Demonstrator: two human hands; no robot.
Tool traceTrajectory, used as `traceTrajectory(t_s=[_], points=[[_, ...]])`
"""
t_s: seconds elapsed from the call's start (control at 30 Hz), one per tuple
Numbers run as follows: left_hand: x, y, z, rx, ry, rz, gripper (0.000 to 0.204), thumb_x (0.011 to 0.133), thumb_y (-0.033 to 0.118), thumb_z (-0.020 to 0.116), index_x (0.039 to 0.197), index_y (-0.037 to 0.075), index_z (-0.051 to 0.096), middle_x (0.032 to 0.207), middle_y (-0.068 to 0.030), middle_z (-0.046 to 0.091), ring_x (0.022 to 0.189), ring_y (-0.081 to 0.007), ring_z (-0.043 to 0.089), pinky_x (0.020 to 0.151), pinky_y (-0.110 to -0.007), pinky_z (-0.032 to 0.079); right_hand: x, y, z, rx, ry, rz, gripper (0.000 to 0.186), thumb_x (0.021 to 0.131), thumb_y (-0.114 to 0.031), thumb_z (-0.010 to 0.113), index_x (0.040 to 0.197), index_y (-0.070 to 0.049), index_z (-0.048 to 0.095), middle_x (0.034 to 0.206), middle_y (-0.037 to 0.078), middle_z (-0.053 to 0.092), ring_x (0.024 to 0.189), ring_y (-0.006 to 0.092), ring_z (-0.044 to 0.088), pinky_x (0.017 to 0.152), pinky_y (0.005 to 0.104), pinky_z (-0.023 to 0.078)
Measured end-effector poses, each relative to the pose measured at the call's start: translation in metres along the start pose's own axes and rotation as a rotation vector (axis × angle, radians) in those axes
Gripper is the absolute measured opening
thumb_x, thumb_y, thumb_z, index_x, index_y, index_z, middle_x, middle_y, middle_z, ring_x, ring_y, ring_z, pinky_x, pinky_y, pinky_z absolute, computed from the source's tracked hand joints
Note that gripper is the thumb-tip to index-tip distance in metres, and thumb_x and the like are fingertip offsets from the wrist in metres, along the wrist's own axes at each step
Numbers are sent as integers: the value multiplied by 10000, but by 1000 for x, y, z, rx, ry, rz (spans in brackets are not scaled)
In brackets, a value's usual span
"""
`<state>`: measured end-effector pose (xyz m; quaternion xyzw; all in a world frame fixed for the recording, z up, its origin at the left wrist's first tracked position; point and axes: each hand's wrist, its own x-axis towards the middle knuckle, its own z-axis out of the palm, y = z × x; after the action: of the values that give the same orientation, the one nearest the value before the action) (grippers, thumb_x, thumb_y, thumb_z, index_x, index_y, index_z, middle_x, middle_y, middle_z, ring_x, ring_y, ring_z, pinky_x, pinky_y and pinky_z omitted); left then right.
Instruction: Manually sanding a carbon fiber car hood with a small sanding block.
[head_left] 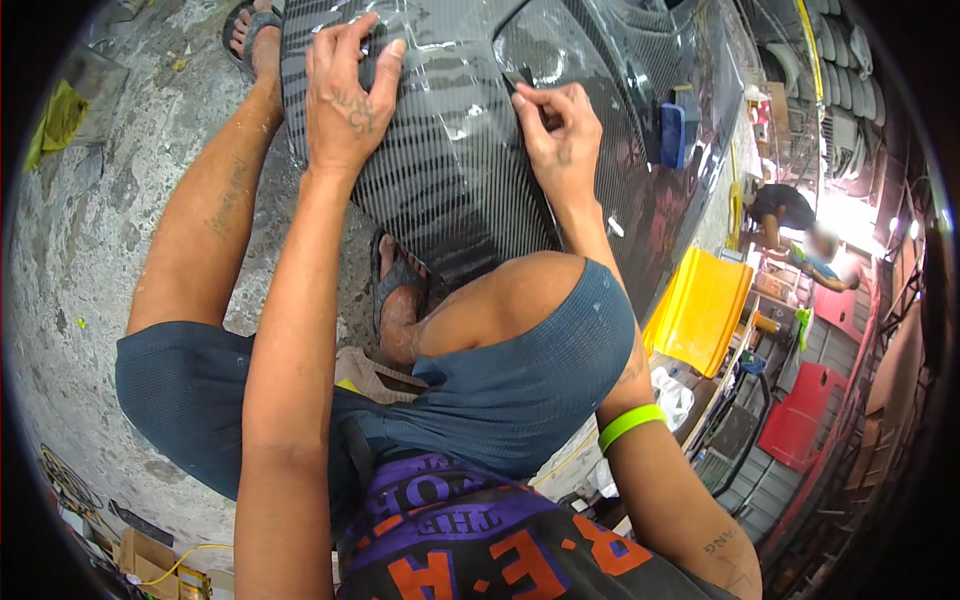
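Observation:
My left hand (pixel 348 100) rests with bent, parted fingertips on a glossy dark carbon-fibre panel (pixel 430 180), which has a striped weave pattern and light reflections. My right hand (pixel 558 130) is pinched at thumb and forefinger beside a curved dark groove in the panel, on a small dark piece (pixel 520 82) too small to name. A blue block (pixel 672 135) sits farther right on the dark bodywork. My bare knees and sandalled feet are below and beside the panel.
Two co-workers (pixel 785 215) are in the background at right, near a yellow panel (pixel 700 305) and red panels (pixel 800 415). A yellow cloth (pixel 50 125) lies at far left on concrete. Cables (pixel 65 480) and a cardboard box (pixel 140 555) are at lower left.

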<state>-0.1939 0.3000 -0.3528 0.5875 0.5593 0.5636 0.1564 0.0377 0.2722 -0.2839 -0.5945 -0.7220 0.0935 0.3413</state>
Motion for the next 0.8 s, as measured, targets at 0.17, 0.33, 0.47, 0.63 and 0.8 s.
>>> traceTrajectory(t_s=[0.17, 0.33, 0.47, 0.63, 0.8], points=[[4, -2, 4, 13, 5, 5, 393, 983, 262, 726, 1333, 92, 668, 1201, -112, 619, 958, -235, 607, 926, -373, 523, 56, 19, 9, -66, 9, -181, 122, 847, -76, 803, 963, -40, 814, 811, 116, 637, 722, 237, 613, 666, 359, 483], [5, -2, 2, 18, -17, -21, 410, 985, 265, 722, 1349, 89, 656, 1209, -111, 619, 958, -235, 608, 924, -370, 525, 35, 6, -16, -36, 30, -118, 143, 850, -95, 813, 977, -28, 812, 812, 99, 639, 721, 194, 579, 658, 335, 474], [6, -2, 6, -4, -8, -4, 397, 989, 273, 719, 1333, 84, 666, 1187, -109, 629, 959, -232, 607, 920, -368, 523, 9, 6, -6, -47, -43, -63, 121, 846, -71, 797, 954, -16, 800, 832, 132, 622, 739, 278, 624, 666, 362, 503], [7, -7, 2, 47, 15, -1, 387, 986, 278, 727, 1316, 80, 681, 1169, -105, 641, 946, -235, 607, 899, -367, 521, 17, 8, -4, -47, -37, -165, 123, 829, -45, 803, 952, -31, 802, 802, 132, 619, 732, 283, 624, 667, 367, 505], [3, -4, 8, -19, -5, -2, 400, 982, 278, 738, 1325, 82, 679, 1153, -103, 634, 937, -224, 609, 890, -354, 522, 19, 11, -10, -101, -39, -207, 108, 830, -40, 806, 936, -27, 788, 805, 127, 629, 739, 284, 623, 674, 372, 506]])
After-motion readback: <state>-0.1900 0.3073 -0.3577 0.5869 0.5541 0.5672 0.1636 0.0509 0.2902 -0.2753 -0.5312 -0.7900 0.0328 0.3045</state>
